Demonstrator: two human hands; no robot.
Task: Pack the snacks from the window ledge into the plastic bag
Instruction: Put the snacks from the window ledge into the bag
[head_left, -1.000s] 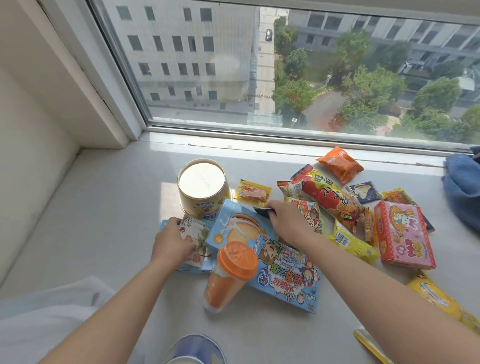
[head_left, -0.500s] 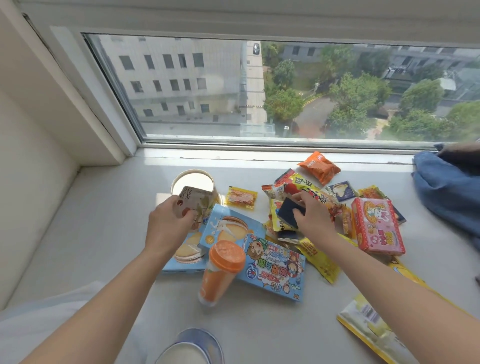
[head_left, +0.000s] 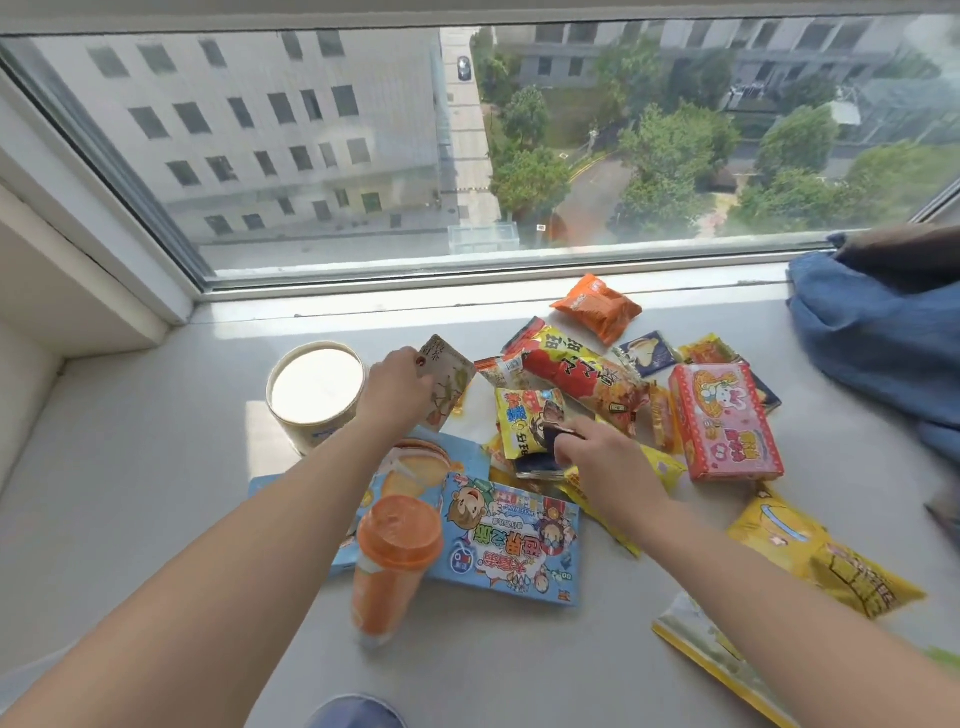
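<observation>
Snacks lie spread on the grey window ledge (head_left: 130, 467). My left hand (head_left: 397, 387) grips a small beige printed snack box (head_left: 449, 376), lifted beside the round tin (head_left: 316, 395). My right hand (head_left: 597, 457) holds a dark blue packet (head_left: 540, 462) low over the pile, next to a yellow packet (head_left: 530, 415). Blue cartoon boxes (head_left: 511, 545) and an orange-lidded cup (head_left: 392, 561) sit in front. A pink rabbit box (head_left: 724, 423), a long red-yellow pack (head_left: 582, 374) and an orange bag (head_left: 597, 306) lie further right. No plastic bag is clearly visible.
A blue cloth bundle (head_left: 878, 338) sits at the ledge's right end. Yellow packets (head_left: 826, 561) lie at the near right. The window frame (head_left: 467, 270) bounds the far side, a wall recess the left. A blue round object (head_left: 356, 712) shows at the bottom edge.
My left hand lifted the beige box off the blue box and carried it right, past the tin. My right hand picked up the dark blue packet and lowered it toward the pile.
</observation>
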